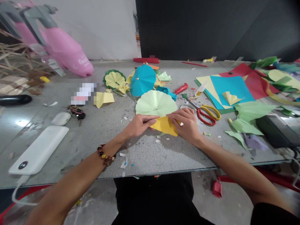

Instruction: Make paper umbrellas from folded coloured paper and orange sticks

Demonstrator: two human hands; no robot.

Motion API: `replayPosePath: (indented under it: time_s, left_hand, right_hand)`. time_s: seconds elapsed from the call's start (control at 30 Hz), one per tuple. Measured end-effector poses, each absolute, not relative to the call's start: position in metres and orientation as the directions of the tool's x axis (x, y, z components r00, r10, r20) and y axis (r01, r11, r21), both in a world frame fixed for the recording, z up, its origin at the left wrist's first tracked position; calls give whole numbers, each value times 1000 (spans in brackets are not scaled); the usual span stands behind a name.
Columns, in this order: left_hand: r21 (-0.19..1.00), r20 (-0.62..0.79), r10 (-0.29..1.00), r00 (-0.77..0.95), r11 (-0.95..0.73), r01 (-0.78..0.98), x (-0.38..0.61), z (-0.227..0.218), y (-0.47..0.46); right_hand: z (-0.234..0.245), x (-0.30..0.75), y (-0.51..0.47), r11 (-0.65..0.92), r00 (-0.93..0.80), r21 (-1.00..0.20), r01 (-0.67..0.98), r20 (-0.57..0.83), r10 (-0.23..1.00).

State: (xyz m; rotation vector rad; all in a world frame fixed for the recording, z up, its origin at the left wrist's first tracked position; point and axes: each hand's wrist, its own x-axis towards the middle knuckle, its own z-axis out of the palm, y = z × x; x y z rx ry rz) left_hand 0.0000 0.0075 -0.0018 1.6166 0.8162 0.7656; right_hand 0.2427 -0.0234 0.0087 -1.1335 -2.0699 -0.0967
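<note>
My left hand [140, 124] and my right hand [185, 122] both press on a folded piece of yellow paper [164, 125] lying on the grey table [145, 153]. Their fingertips pinch along its upper folded edge, fingers closed on the paper. Just behind it lies a pale green pleated paper disc [156, 103]. Farther back stands a blue paper umbrella [142, 80]. Red and yellow scissors [207, 113] lie right of my right hand.
Coloured paper sheets [231, 87] and green cut pieces [246, 125] cover the right side. A white power bank [39, 150], a white mouse [61, 118] and keys [77, 111] lie left. A pink glue gun [63, 47] stands far left. Paper scraps litter the table's front.
</note>
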Motion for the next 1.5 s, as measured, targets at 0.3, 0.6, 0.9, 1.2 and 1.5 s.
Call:
replayPosePath:
  time_s: [0.3,0.6,0.9,1.2,1.5]
  left_hand:
    - [959,99,757,646,-245,140,-1,-11,7]
    - [872,244,878,412,-385,304,4,-6,-4]
    - [963,180,897,404,-244,113,11,-8,-8]
    - [707,479,776,410,-618,344,6,-4,-7]
    - [567,591,647,483,-758,323,0,-6,0]
  right_hand:
    - [9,245,-23,606,-313,-256,753,671,672]
    - [5,244,-22,618,-379,-115,778,698,608]
    - [1,236,-25,714,-595,17,700,567,570]
    - [0,245,-19,695,-548,50,717,656,519]
    - [0,247,-18,690,-499,-38,722,663,559]
